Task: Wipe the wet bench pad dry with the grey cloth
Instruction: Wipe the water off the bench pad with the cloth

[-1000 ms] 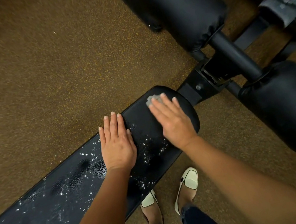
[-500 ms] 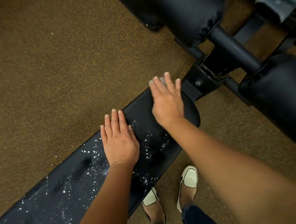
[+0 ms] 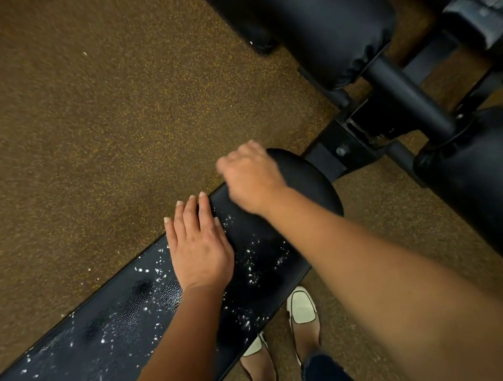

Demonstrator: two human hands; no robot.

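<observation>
1. While one droplet-speckled bench pad (image 3: 108, 335) runs from near left to centre, two hands rest on it.
2. Left hand (image 3: 200, 250): flat, fingers straight and together, pressing the pad.
3. Right hand (image 3: 251, 177): blurred, curled over the pad's far edge. I cannot tell what it grasps, and the grey cloth is hidden.

1. The black, textured bench pad (image 3: 108, 335) runs diagonally from lower left to a rounded end at centre right.
2. White droplets speckle its left and middle stretch; the rounded end looks dry.
3. The grey cloth is hidden from view.
</observation>
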